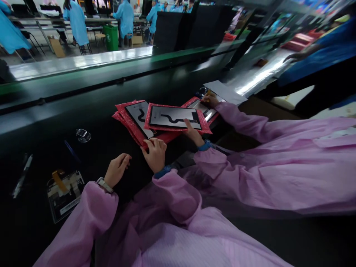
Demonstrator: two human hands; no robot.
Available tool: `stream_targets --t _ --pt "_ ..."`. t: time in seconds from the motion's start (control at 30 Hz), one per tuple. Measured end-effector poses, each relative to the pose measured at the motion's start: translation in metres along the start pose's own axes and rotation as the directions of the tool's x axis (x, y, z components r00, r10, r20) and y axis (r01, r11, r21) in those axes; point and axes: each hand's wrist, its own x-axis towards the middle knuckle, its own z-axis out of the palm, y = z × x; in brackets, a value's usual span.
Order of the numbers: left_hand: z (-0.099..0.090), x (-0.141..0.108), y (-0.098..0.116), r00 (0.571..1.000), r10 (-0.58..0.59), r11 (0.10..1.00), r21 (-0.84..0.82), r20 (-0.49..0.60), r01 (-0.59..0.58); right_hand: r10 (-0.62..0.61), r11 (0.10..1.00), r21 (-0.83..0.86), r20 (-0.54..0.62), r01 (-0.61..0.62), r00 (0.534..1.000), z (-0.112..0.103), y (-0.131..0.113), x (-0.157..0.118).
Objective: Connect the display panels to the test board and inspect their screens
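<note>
R hand point(155, 155) holds edge of red bubble mailers point(130, 120); L hand point(117, 170) empty, prob. half open

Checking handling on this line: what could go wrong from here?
Two risks, as I judge it. The panel sits on a loose pile of red bubble mailers, with the right hand at one edge and a co-worker's hand at the other, so the pile could slide. The circuit board with the orange ribbon lies close by the left hand, so a cuff might catch the ribbon.
</note>
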Motion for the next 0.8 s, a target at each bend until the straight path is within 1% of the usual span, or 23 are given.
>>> stream_targets --t 0.1,0.17,0.2,0.27,0.3,0.33,0.37,0.43,0.47,0.5,0.57,0.63,0.67,0.73,0.8 --pt "-0.002 0.002 0.000 1.000 -0.005 0.997 -0.076 -0.014 0.004 -0.040 0.999 -0.016 0.008 0.040 0.999 -0.003 -0.005 0.005" --pt "-0.005 0.004 0.001 0.999 -0.039 0.974 -0.223 -0.019 0.034 -0.089 0.996 -0.022 0.017 0.090 0.996 -0.006 -0.012 0.002" --pt "-0.007 0.005 0.002 0.997 -0.074 0.939 -0.337 -0.014 0.065 -0.118 0.993 -0.023 0.023 0.119 0.993 -0.007 -0.018 -0.003" --pt "-0.009 0.006 0.005 0.984 -0.175 0.816 -0.557 0.019 0.155 -0.201 0.979 -0.012 0.050 0.202 0.978 -0.008 -0.031 -0.019" --pt "-0.010 0.006 0.006 0.972 -0.231 0.758 -0.620 0.035 0.202 -0.261 0.965 0.010 0.082 0.261 0.962 -0.007 -0.039 -0.030" --pt "-0.009 0.005 0.008 0.959 -0.279 0.727 -0.643 0.043 0.241 -0.334 0.943 0.046 0.125 0.331 0.934 -0.007 -0.047 -0.041" --pt "-0.008 0.003 0.011 0.946 -0.321 0.717 -0.640 0.046 0.275 -0.412 0.911 0.099 0.177 0.400 0.894 -0.007 -0.054 -0.053" --pt "-0.006 -0.007 0.015 0.925 -0.379 0.729 -0.605 0.033 0.321 -0.501 0.865 0.180 0.255 0.468 0.827 -0.008 -0.067 -0.074" --pt "-0.005 -0.014 0.017 0.921 -0.390 0.740 -0.590 0.017 0.324 -0.518 0.855 0.202 0.276 0.478 0.809 -0.010 -0.071 -0.083" --pt "-0.005 -0.023 0.018 0.921 -0.389 0.755 -0.577 -0.009 0.313 -0.522 0.852 0.211 0.287 0.479 0.803 -0.013 -0.075 -0.090" --pt "-0.007 -0.042 0.018 0.920 -0.379 0.790 -0.551 -0.096 0.268 -0.528 0.848 0.221 0.294 0.481 0.796 -0.019 -0.079 -0.100" --pt "-0.015 -0.062 0.016 0.900 -0.402 0.799 -0.544 -0.168 0.256 -0.536 0.844 0.233 0.305 0.484 0.787 -0.026 -0.079 -0.105" --pt "-0.019 -0.070 0.015 0.880 -0.441 0.780 -0.560 -0.175 0.280 -0.538 0.842 0.238 0.311 0.484 0.784 -0.029 -0.078 -0.106" --pt "-0.028 -0.083 0.012 0.824 -0.546 0.705 -0.616 -0.153 0.352 -0.533 0.845 0.240 0.318 0.477 0.784 -0.034 -0.072 -0.106" --pt "-0.034 -0.089 0.010 0.779 -0.614 0.639 -0.661 -0.131 0.393 -0.465 0.885 0.189 0.356 0.425 0.810 -0.036 -0.064 -0.102"
